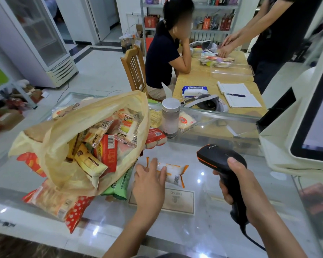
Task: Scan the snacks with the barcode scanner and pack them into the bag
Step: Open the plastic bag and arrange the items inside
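A yellowish plastic bag (50,144) lies open on the glass counter (203,229), holding several snack packets. My left hand (150,180) rests with straight fingers on a white and orange snack packet (174,174) that lies flat, barcode up. My right hand (237,190) grips a black barcode scanner (218,158) by its handle, its head pointing left over the packet. A red snack pack (156,136), a green packet (119,187) and a red dotted packet (63,205) lie around the bag.
A silver-lidded bottle (170,118) and a pale packet (186,121) stand behind the scanner. A white checkout screen (309,118) fills the right edge. Beyond the counter, a seated person (166,53) and a standing person (274,34) are at a wooden table (199,77).
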